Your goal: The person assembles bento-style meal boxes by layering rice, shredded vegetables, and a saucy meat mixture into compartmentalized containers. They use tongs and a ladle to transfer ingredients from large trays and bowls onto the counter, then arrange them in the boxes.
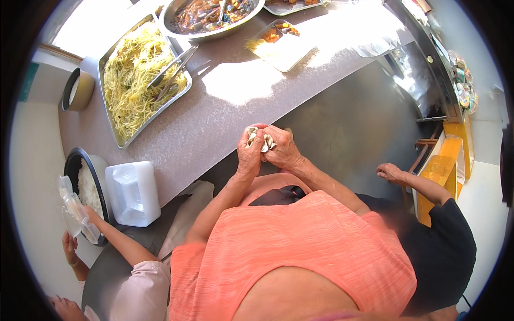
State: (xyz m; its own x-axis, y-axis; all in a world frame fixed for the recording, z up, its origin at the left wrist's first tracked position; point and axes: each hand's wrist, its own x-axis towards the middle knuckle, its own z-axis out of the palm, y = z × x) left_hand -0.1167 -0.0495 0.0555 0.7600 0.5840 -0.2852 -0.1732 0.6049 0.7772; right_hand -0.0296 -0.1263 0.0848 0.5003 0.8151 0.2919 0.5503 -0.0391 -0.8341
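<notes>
My left hand point(250, 156) and my right hand point(284, 150) are together in front of my chest, just off the near edge of the table point(214, 115). Both are closed around a crumpled whitish cloth point(267, 143), which pokes out between the fingers and thumbs. Whether it is fabric or paper I cannot tell. Part of it is hidden inside the grip.
A metal tray point(128, 140) of pale shreds with tongs point(172, 72) lies left, near a steel bowl point(201, 37) of cooked food. A filled compartment tray point(286, 64) sits ahead. Left, a person's hand point(92, 215) holds clear containers by a rice pot point(104, 214). Someone in black point(433, 251) stands right.
</notes>
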